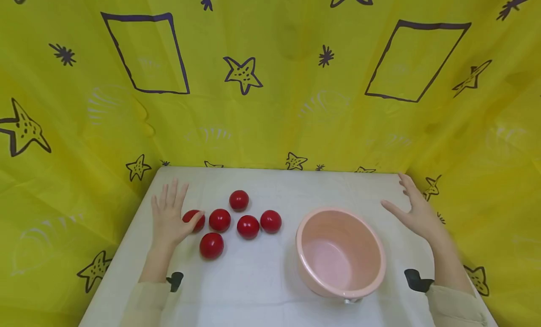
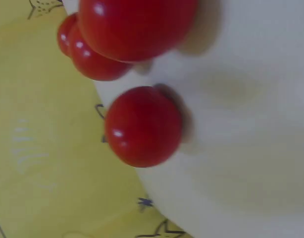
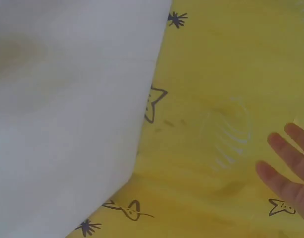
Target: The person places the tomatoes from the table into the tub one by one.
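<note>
table [image 1: 262,280]: white, lower centre | pink bowl [image 1: 340,253]: round, empty, lower right | six red balls [image 1: 220,220]: glossy, clustered centre-left | left hand [image 1: 169,216]: flat, fingers straight, thumb touching leftmost ball | right hand [image 1: 416,212]: fingers spread, holding nothing, right of bowl

Your left hand [image 1: 168,217] partly hides the nearest red ball [image 1: 194,220]; beside your right hand [image 1: 416,213], the bowl [image 1: 340,252] conceals its base.

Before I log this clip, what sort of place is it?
Probably a staged tabletop booth, not a lived-in room: a white table walled on three sides by a yellow sheet printed with stars, holding only six red balls and a pink bowl.
</note>
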### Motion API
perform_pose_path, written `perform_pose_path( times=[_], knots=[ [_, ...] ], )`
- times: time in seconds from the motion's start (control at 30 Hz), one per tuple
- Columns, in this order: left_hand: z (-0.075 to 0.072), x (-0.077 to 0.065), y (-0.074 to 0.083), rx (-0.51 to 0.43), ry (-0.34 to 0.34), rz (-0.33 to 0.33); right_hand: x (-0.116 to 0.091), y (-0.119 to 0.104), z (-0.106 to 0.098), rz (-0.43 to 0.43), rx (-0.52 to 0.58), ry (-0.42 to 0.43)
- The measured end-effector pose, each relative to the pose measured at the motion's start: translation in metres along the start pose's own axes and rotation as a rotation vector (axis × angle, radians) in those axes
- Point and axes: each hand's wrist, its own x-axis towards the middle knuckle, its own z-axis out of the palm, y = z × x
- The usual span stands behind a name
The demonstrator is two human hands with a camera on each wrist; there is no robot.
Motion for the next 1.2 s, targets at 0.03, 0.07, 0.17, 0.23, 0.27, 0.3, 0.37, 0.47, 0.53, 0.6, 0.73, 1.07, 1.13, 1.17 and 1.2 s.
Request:
perform_pose_path(
  times=[0.03,0.07,0.17,0.23,0.27,0.3,0.37,0.47,0.53,0.6,0.73,1.07,1.13,1.17,1.2],
  knots=[
    [0.001,0.0,-0.004,-0.016,0.031,0.016,-0.003,0.0,-0.001,0.008,0.052,-0.009],
    [0.003,-0.001,-0.008,-0.032,0.058,0.029,-0.006,0.0,-0.002,0.013,0.093,-0.022],
    [0.007,-0.003,-0.02,-0.059,0.09,0.033,-0.015,0.001,-0.002,0.025,0.173,-0.064],
    [0.011,-0.006,-0.027,-0.065,0.072,0.016,-0.021,0.003,-0.001,0.031,0.211,-0.097],
    [0.013,-0.008,-0.03,-0.067,0.054,0.003,-0.024,0.005,0.0,0.035,0.237,-0.11],
    [0.014,-0.01,-0.033,-0.065,0.033,-0.01,-0.026,0.007,0.001,0.04,0.268,-0.12],
    [0.018,-0.015,-0.038,-0.064,-0.012,-0.033,-0.032,0.011,0.005,0.051,0.329,-0.141],
    [0.025,-0.021,-0.045,-0.066,-0.077,-0.058,-0.041,0.017,0.01,0.079,0.415,-0.179],
    [0.029,-0.025,-0.05,-0.067,-0.117,-0.07,-0.046,0.02,0.013,0.102,0.461,-0.226],
    [0.034,-0.028,-0.054,-0.065,-0.156,-0.081,-0.052,0.022,0.016,0.121,0.519,-0.288],
    [0.041,-0.034,-0.06,-0.053,-0.23,-0.095,-0.059,0.026,0.022,0.113,0.66,-0.421],
    [0.049,-0.04,-0.066,-0.085,-0.311,-0.091,-0.063,0.025,0.035,0.111,0.813,-0.529],
    [0.052,-0.04,-0.066,-0.082,-0.318,-0.085,-0.064,0.023,0.035,0.113,0.801,-0.525],
    [0.053,-0.04,-0.066,-0.073,-0.32,-0.08,-0.064,0.022,0.035,0.115,0.796,-0.523],
    [0.054,-0.04,-0.066,-0.066,-0.322,-0.077,-0.065,0.022,0.035,0.111,0.791,-0.522]
  ],
)
